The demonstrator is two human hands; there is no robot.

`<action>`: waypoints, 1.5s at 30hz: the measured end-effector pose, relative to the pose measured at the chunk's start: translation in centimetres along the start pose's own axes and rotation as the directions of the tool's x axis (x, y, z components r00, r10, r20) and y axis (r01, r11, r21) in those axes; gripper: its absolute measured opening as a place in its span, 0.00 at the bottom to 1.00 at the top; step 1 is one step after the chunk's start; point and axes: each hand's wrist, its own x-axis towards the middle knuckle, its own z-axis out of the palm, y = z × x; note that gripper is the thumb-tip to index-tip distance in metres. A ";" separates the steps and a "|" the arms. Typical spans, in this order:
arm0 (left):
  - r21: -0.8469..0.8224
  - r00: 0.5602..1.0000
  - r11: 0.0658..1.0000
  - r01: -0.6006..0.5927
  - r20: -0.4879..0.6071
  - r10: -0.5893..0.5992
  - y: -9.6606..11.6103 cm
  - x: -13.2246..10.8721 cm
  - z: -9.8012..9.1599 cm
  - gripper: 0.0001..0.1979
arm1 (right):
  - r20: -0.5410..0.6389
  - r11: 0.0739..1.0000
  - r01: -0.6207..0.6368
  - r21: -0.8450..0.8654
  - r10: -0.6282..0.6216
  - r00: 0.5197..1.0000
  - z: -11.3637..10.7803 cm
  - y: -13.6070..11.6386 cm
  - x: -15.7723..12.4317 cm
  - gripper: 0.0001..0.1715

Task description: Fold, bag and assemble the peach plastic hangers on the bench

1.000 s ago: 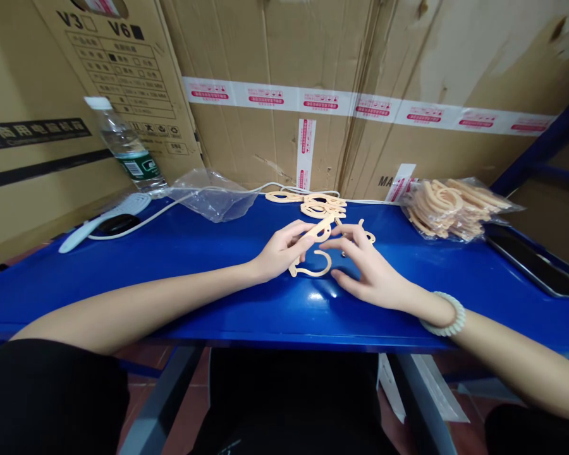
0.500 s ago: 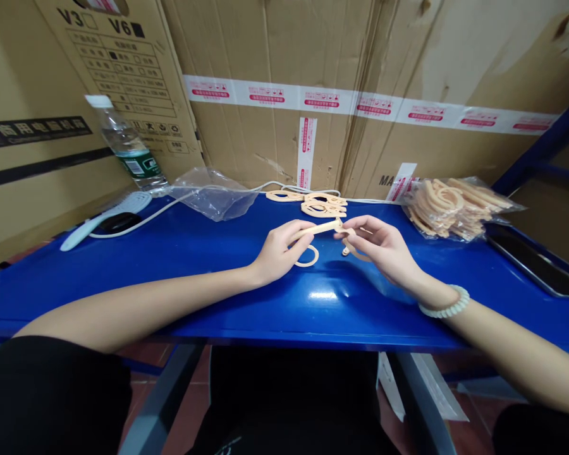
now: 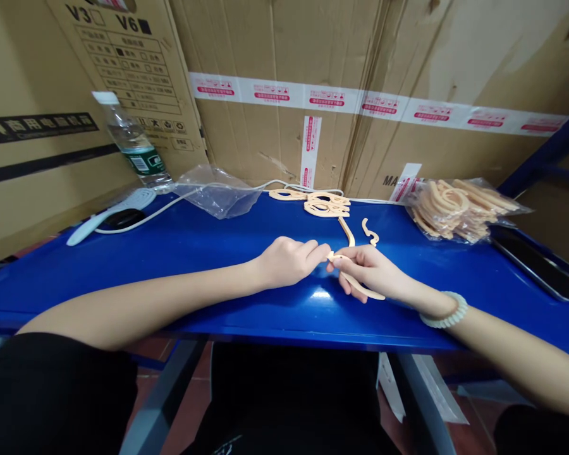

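Observation:
My right hand [image 3: 372, 268] grips a curved beige plastic piece [image 3: 367, 289], which looks like an arm of a folding clothes hanger. Its long tapered end sticks out below the fingers toward the wrist. My left hand [image 3: 289, 260] is closed, back of the hand up, its fingertips meeting the small end of the piece between both hands. What lies inside the left fingers is hidden. Just beyond the hands, a slim bent beige strip [image 3: 347, 232] and an S-shaped beige hook [image 3: 370, 232] lie on the blue table [image 3: 208, 253].
Several folded beige hangers [image 3: 327, 206] lie at the table's back. A clear bag of beige parts [image 3: 455, 205] and a phone [image 3: 540, 262] are at right. A water bottle [image 3: 140, 148], hairbrush [image 3: 109, 212], plastic wrap [image 3: 218, 189] and white cable [image 3: 161, 212] are at left. Cardboard boxes [image 3: 275, 133] stand behind.
Both hands have come lower, nearer the table's front edge. The strip my left hand held appears to lie on the table now. The right hand has turned, showing the curved piece.

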 end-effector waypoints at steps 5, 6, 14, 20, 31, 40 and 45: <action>0.023 0.999 1.000 -0.021 0.033 0.020 -0.1 0.1 -0.2 0.18 | -0.120 0.976 0.070 -0.208 -0.096 0.988 0.5 -0.1 -0.4 0.24; -0.003 0.999 1.000 -0.003 0.039 0.003 -0.1 0.0 -0.1 0.17 | -0.136 0.956 0.101 -0.275 -0.143 0.980 0.5 -0.1 -0.5 0.24; -0.445 0.948 0.844 0.298 0.032 -0.318 -0.6 0.1 0.3 0.14 | -0.263 0.863 0.217 -0.456 -0.363 0.894 -1.2 -0.9 -0.8 0.20; -0.772 0.811 0.426 0.471 0.189 -0.553 -1.7 0.9 0.1 0.15 | -0.414 0.692 0.191 -0.697 -0.605 0.680 -7.9 -1.1 -0.4 0.16; -0.856 0.591 -0.062 0.513 0.405 -0.698 -2.3 1.4 -0.3 0.12 | -0.034 0.338 0.139 -0.931 -0.458 0.888 -11.3 3.2 1.5 0.18; -0.887 0.456 -0.267 0.376 0.428 -0.780 -1.5 1.6 -0.9 0.10 | -0.195 0.422 0.191 -0.886 -0.714 0.673 -7.9 1.3 0.5 0.21; -0.935 0.410 -0.265 0.235 0.342 -0.846 -1.1 1.4 -0.2 0.10 | 0.028 0.171 0.344 -0.923 -0.864 0.502 -2.6 -0.1 -0.7 0.21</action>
